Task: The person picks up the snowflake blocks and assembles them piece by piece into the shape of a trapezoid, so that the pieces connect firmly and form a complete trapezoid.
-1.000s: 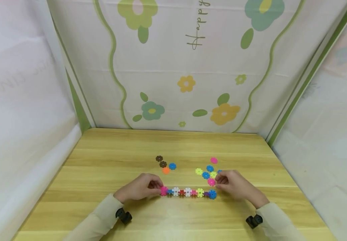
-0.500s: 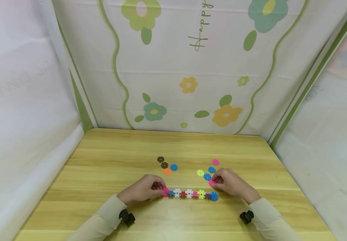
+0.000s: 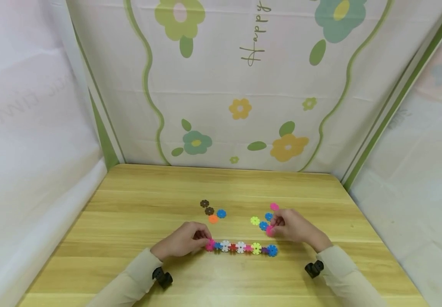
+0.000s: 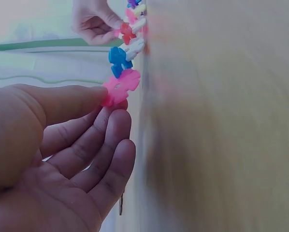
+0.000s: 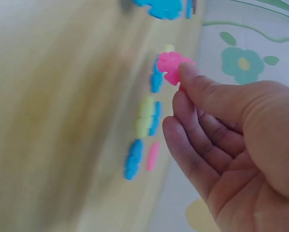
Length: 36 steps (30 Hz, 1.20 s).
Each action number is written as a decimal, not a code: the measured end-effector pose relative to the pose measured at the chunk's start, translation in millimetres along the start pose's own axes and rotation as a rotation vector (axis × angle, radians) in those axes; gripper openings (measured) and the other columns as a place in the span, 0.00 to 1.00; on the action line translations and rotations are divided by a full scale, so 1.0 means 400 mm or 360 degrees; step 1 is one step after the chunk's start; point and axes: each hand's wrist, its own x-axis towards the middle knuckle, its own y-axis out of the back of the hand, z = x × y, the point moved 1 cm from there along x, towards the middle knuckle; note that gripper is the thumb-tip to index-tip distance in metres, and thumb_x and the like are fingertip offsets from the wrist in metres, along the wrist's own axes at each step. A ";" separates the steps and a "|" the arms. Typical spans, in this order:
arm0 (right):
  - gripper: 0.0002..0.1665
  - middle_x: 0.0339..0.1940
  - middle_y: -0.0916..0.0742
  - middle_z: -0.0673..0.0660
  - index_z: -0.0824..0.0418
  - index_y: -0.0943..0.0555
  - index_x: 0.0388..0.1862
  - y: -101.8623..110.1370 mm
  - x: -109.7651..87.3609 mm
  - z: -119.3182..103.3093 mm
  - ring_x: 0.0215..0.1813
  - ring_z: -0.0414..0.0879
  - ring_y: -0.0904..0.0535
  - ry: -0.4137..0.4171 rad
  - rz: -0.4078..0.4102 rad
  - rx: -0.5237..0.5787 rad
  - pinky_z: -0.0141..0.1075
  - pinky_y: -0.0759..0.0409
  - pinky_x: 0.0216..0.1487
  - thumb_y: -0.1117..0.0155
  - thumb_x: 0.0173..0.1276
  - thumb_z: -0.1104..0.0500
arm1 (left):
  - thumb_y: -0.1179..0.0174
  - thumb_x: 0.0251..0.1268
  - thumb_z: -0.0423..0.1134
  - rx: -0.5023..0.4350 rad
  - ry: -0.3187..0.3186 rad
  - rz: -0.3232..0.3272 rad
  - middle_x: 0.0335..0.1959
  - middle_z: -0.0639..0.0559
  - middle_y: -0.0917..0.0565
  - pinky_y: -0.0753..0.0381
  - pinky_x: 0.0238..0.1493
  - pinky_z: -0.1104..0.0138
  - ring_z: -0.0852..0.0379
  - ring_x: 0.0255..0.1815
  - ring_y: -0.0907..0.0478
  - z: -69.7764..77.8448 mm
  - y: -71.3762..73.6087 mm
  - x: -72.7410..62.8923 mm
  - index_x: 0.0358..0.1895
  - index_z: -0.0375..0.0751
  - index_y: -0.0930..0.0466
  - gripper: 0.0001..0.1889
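On wood-grain table [image 3: 205, 283] I see left hand [image 3: 184, 239] pinching hot-pink notched plastic end disc [image 4: 125, 86] of multicoloured disc chain [image 3: 240, 247]; right hand [image 3: 293, 226], beyond chain's right end, pinches single pink disc [image 5: 170, 65], partly hiding clustered blue discs [image 3: 263, 226]. Brown discs [image 3: 209, 211], orange disc [image 3: 213, 218] beyond left hand.

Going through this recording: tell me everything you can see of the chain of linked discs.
The chain of linked discs is a straight row of nine thin, notched pieces, seemingly plastic. From the person's left they run pink, blue, white, red, white, pink, yellow, purple, blue, with alternate discs turned crosswise to their neighbours. It stretches sideways along the wood-grain tabletop; whether it rests flat throughout is hard to tell. The left hand pinches the pink end; no hand touches the blue end.
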 end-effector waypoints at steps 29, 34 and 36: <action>0.03 0.38 0.10 0.45 0.55 0.14 0.40 -0.083 0.142 -0.226 0.41 0.38 0.13 0.0468 0.0037 0.0140 0.34 0.12 0.48 0.29 0.74 0.57 | 0.43 0.83 0.41 -0.0105 -0.0026 0.0125 0.40 0.52 0.12 0.16 0.41 0.64 0.46 0.41 0.15 0.014 0.010 0.011 0.47 0.44 0.15 0.08; 0.02 0.38 0.09 0.48 0.57 0.13 0.41 -0.111 0.167 -0.249 0.42 0.35 0.13 0.0593 -0.0011 0.0114 0.34 0.11 0.49 0.31 0.75 0.60 | 0.43 0.83 0.41 -0.0121 -0.0048 0.0131 0.41 0.50 0.11 0.16 0.41 0.65 0.46 0.41 0.15 0.014 0.008 0.012 0.48 0.42 0.15 0.09; 0.02 0.38 0.09 0.49 0.57 0.13 0.40 -0.117 0.172 -0.257 0.41 0.35 0.13 0.0597 -0.0034 0.0117 0.35 0.11 0.49 0.31 0.75 0.61 | 0.43 0.83 0.41 -0.0127 -0.0044 0.0131 0.41 0.50 0.11 0.16 0.41 0.64 0.46 0.41 0.15 0.015 0.007 0.013 0.48 0.42 0.15 0.09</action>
